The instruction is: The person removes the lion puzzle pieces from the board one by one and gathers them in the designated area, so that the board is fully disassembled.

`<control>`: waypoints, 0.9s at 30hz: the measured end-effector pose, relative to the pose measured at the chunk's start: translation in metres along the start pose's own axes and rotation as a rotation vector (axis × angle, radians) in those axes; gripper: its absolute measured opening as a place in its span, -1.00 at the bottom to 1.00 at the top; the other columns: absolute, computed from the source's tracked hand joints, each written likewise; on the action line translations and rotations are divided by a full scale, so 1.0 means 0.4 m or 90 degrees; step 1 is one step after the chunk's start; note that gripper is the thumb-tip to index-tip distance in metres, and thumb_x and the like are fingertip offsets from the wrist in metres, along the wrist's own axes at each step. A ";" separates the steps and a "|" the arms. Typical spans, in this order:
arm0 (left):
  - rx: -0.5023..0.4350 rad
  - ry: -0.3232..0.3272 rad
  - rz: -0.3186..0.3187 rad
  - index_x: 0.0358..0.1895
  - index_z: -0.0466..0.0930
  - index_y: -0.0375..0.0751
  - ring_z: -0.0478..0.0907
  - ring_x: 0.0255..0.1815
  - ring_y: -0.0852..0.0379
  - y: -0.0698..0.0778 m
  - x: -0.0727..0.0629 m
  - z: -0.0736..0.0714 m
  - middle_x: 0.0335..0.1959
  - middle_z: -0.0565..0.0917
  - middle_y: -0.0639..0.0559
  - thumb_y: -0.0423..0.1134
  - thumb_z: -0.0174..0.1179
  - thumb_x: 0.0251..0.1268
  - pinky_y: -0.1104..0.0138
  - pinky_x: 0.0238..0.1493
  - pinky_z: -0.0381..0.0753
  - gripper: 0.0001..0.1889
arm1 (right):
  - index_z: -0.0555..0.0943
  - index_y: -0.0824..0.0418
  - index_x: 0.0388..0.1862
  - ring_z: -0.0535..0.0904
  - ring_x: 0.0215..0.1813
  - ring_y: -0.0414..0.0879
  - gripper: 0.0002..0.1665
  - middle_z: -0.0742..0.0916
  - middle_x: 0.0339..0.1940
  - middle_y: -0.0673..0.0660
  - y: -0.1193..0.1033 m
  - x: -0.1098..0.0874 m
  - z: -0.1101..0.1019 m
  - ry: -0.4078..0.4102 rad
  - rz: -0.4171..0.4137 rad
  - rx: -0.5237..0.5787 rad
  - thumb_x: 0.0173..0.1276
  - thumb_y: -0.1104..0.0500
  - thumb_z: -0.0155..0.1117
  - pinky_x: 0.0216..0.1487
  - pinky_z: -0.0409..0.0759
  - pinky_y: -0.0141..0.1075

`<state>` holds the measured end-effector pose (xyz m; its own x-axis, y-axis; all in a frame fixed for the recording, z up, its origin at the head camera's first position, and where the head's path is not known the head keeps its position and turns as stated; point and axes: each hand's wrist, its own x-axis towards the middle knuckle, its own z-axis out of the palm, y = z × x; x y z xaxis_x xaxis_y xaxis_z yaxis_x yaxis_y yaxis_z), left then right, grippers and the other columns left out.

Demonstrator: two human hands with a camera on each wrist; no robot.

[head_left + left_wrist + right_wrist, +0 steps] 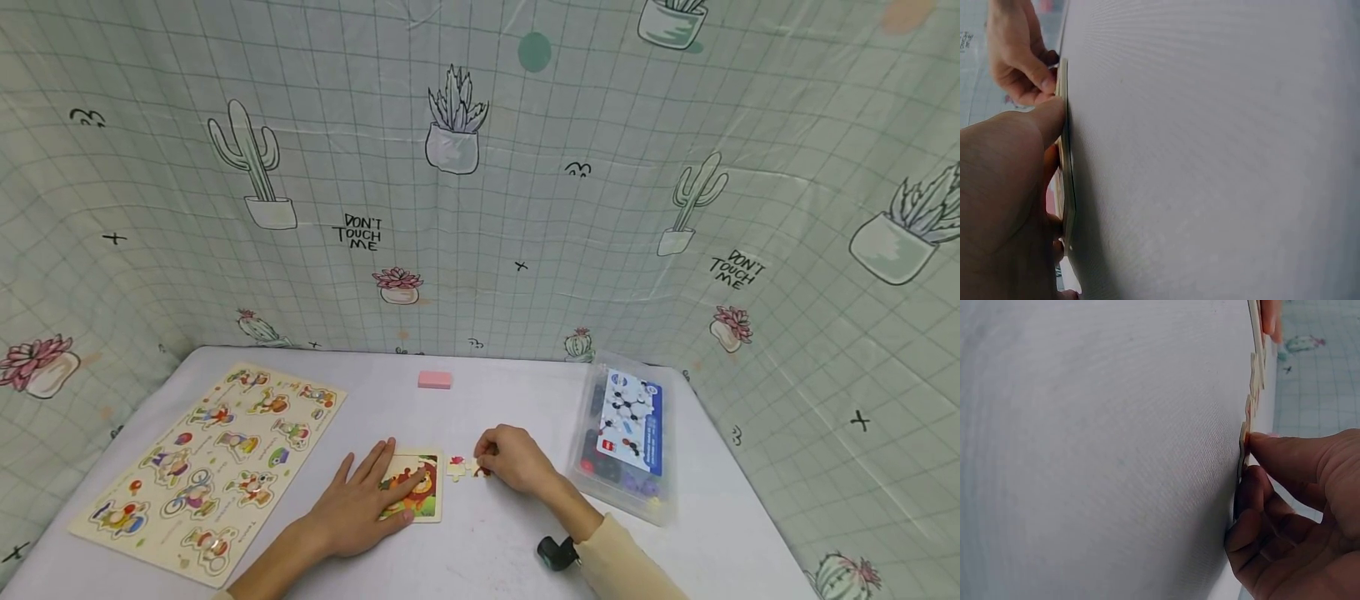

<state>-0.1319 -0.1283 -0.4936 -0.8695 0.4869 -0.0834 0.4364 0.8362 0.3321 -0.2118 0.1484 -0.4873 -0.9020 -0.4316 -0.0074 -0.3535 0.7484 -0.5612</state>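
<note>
A small square lion jigsaw puzzle (427, 504) in a light wooden frame lies on the white table. My left hand (358, 507) rests over its left part with fingers spread, the index finger and thumb reaching across the picture. In the left wrist view the thumb lies along the edge of the puzzle frame (1068, 187). Just right of the puzzle is a loose jigsaw piece (457, 469) with a red patch. Beside that, my right hand (517, 460) pinches another jigsaw piece (1243, 447) between thumb and curled fingers, low at the tabletop. The fingers partly cover this piece.
A large wooden board (232, 446) with animal figures lies at the left. Behind the puzzle sits a pink block (435, 380). A clear plastic case (630, 425) with a molecule-print label stands at the right, near my right forearm. A patterned curtain (480, 208) hangs behind the table.
</note>
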 end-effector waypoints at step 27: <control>-0.008 0.007 -0.005 0.49 0.35 0.34 -0.16 0.63 -0.34 0.017 0.001 -0.003 0.63 0.02 -0.23 0.23 0.05 0.47 -0.53 0.30 -0.12 -0.44 | 0.68 0.06 -0.38 0.45 -0.39 -0.25 -0.88 0.58 -0.47 -0.10 0.001 0.004 0.004 -0.003 -0.013 -0.013 0.35 0.25 0.37 -0.30 0.45 -0.34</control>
<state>-0.1295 -0.1229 -0.4901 -0.8751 0.4779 -0.0763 0.4268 0.8364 0.3440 -0.2130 0.1473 -0.4888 -0.8933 -0.4494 0.0008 -0.3776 0.7496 -0.5436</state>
